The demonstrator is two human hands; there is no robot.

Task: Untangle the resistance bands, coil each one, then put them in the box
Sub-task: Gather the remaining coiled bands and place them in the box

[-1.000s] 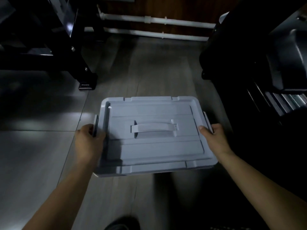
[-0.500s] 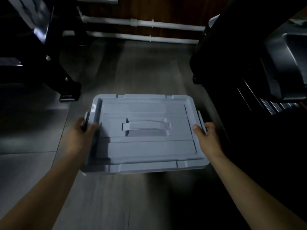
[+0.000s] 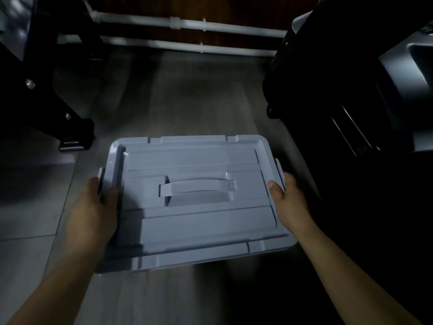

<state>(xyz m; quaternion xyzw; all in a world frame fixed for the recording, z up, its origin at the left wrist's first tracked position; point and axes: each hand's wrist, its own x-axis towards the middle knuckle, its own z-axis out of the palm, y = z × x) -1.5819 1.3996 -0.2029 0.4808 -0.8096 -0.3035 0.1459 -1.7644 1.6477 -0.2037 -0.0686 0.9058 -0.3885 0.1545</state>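
Note:
A grey plastic box (image 3: 194, 221) with its lid on and a flat carry handle (image 3: 198, 186) on top is held above a dim tiled floor. My left hand (image 3: 93, 212) grips the box's left side at the latch, thumb over the rim. On the opposite side, my right hand (image 3: 289, 205) grips the right latch. No resistance bands are visible; the lid hides the inside of the box.
A black machine frame with a foot (image 3: 72, 139) stands at the left. A large dark machine (image 3: 351, 95) fills the right side. Two white pipes (image 3: 187, 23) run along the far wall. Bare floor (image 3: 187, 97) lies between the two machines.
The view and the box have shifted a little against the floor; the left machine foot now lies nearer the box's far left corner. Both hands keep the same grip.

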